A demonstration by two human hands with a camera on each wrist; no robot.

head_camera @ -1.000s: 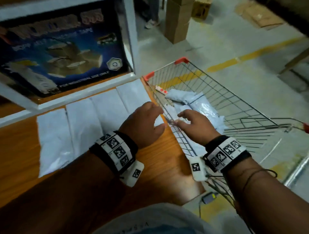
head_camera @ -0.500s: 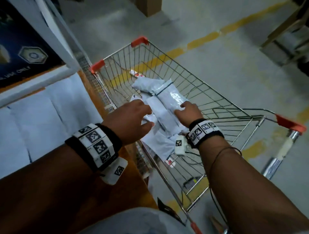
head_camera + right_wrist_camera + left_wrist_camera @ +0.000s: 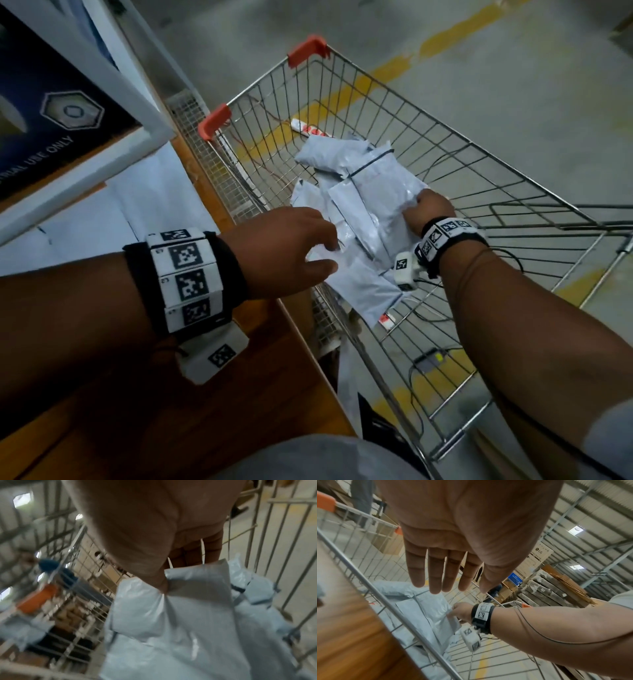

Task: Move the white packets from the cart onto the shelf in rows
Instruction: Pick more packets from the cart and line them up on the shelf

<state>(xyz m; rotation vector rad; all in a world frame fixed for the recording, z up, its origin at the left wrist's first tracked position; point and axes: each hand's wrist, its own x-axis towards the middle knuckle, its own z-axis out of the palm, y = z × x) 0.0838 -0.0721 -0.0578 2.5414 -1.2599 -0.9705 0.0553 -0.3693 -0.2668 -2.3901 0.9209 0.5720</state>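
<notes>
Several white packets (image 3: 363,212) lie in a loose heap inside the wire cart (image 3: 479,178). My right hand (image 3: 423,209) is down in the cart and pinches the near edge of the top white packet (image 3: 197,585), thumb on one face and fingers behind it. Over the cart's left rim my left hand (image 3: 308,250) hovers with straight fingers (image 3: 435,577), holding nothing. More white packets (image 3: 102,222) lie flat side by side on the wooden shelf (image 3: 171,394) at the left.
A dark blue printed box (image 3: 44,113) stands behind a white frame above the shelf. The cart has orange corner caps (image 3: 214,120) and cables on its floor. Concrete floor with a yellow line (image 3: 394,68) lies beyond.
Both hands have left the shelf and moved right over the cart. My right hand has gone down into the heap and taken hold of a packet's edge.
</notes>
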